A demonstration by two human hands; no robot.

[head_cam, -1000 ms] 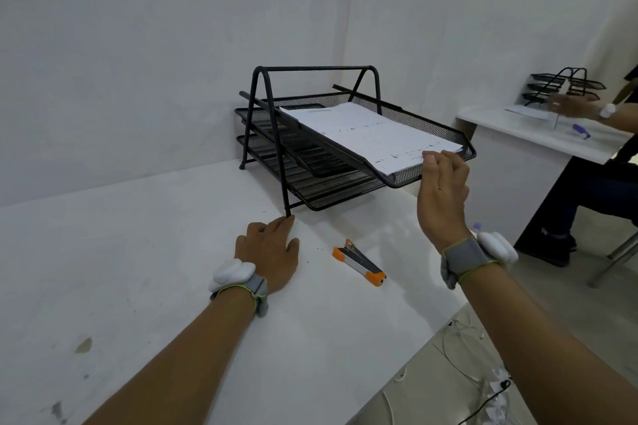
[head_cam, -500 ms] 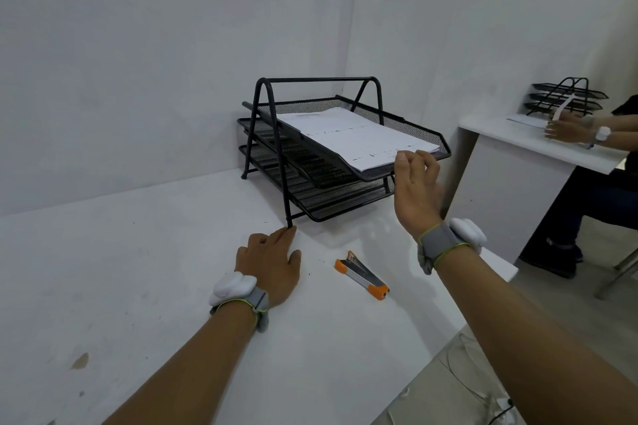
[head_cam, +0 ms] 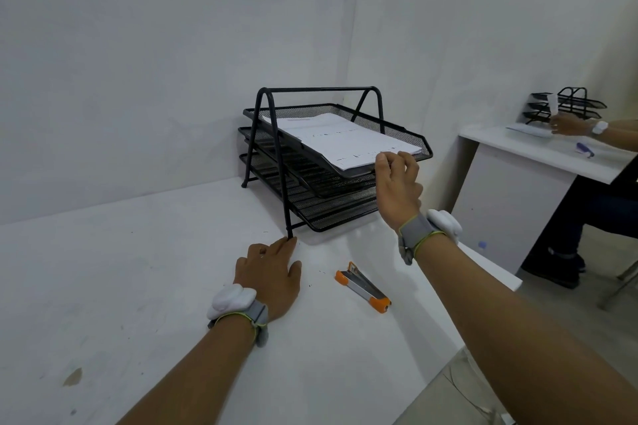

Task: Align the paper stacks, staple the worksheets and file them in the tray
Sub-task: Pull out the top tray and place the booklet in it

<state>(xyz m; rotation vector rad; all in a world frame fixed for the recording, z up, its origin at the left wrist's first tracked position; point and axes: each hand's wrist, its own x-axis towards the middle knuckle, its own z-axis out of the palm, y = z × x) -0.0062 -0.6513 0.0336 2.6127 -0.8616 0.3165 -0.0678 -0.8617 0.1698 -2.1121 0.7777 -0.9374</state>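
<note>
A black mesh three-tier tray point(head_cam: 397, 121) stands at the table's back corner. A stack of white worksheets point(head_cam: 345, 141) lies in its top tier. My right hand point(head_cam: 397, 183) is raised at the front rim of the top tier, fingers curled over the rim and the front edge of the paper. My left hand point(head_cam: 272, 276) lies flat on the white table point(head_cam: 138, 286), fingertips touching the foot of the tray's front leg, holding nothing. An orange and silver stapler point(head_cam: 362, 286) lies on the table between my two arms.
The table's right edge runs close behind my right forearm, with floor and cables below. Walls close in behind and beside the tray. At a second white desk point(head_cam: 538, 148) to the right, another person handles papers by another black tray point(head_cam: 566, 107).
The top tier with the worksheets has slid back into the rack, my right hand moving with its front rim. My left hand has stayed flat on the table. The view has pulled back.
</note>
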